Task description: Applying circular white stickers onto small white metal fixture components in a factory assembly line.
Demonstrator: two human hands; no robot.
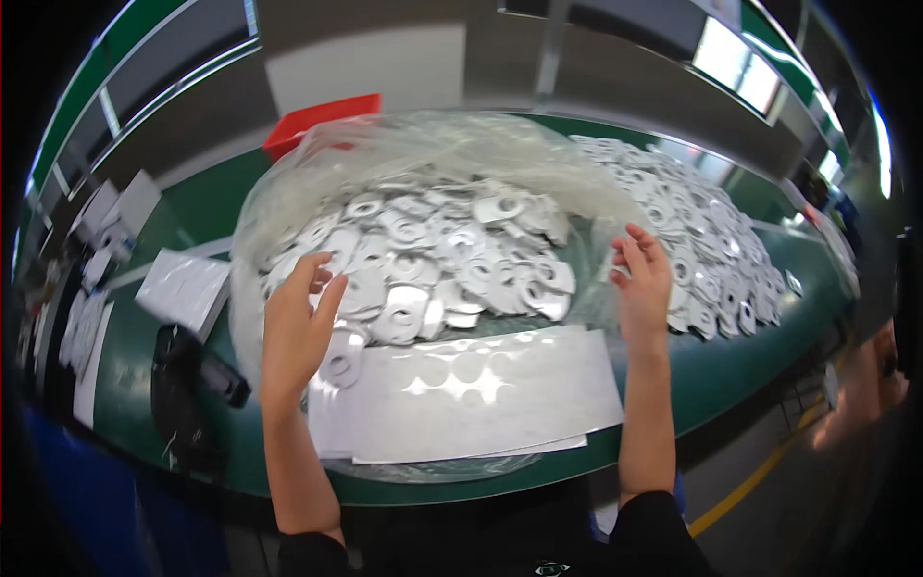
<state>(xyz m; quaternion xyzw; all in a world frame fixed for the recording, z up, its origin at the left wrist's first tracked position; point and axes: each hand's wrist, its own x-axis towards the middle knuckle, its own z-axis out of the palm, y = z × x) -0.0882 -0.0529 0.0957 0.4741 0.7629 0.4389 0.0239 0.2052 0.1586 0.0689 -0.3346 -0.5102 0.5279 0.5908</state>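
My left hand (296, 322) hovers over the left edge of a heap of flat white plastic pieces with round holes (461, 255), thumb and fingers apart with nothing seen between them. A clear plastic bag (433, 135) lies spread around the heap. My right hand (642, 279) is raised at the bag's right edge, fingers loosely bent and apart, and I see nothing held. Between my forearms lie glossy white sheets (500, 418) with faint round outlines near the upper edge. One white holed piece (340, 361) rests at their upper left corner, beside my left wrist.
A second pile of white holed pieces (711, 240) covers the table's right side. At the back stands a red bin (322, 117). On the left are a white packet (185, 288) and a black object (178, 389), its kind unclear. The green table (760, 370) curves along the front.
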